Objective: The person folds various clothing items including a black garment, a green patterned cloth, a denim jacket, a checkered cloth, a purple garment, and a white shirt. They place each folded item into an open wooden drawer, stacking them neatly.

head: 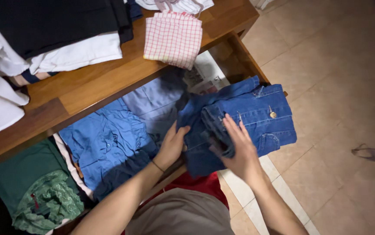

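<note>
The person holds a folded pair of blue jeans [248, 117] with both hands, over the right end of an open drawer [257, 72]. The left hand [172, 146] presses against the left edge of the jeans, its fingers curled around the fold. The right hand [235, 146] lies on top of the jeans with the fingers spread, and the thumb goes under a dark fold, so it grasps the denim. A thin band [157, 166] sits on the left wrist.

Inside the drawer, just beside the jeans, lies a crumpled blue shirt [107, 141], and further left a green garment [44, 198]. Above the drawer is the wooden bench [87, 82]. On it lie a red-and-white checked cloth [173, 38], whose edge hangs over the front, and a pile of white and black clothes [52, 35]. The floor [344, 87] at the right is of beige tiles.
</note>
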